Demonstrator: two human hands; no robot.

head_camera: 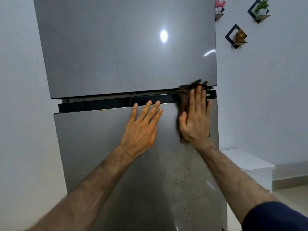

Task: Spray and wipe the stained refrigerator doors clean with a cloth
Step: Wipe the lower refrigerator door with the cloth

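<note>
The refrigerator doors, the upper door [125, 47] and the lower door [133, 164], fill the centre of the view. The right hand [195, 120] presses a dark brown cloth [185, 92] flat on the top of the lower door at about 2 o'clock, fingers straight, grip released. The left hand [143, 127] rests flat beside it, also released. Dark specks [181, 174] dot the lower door below the cloth.

Single head view, close, facing forward at the refrigerator doors [126, 52].
</note>
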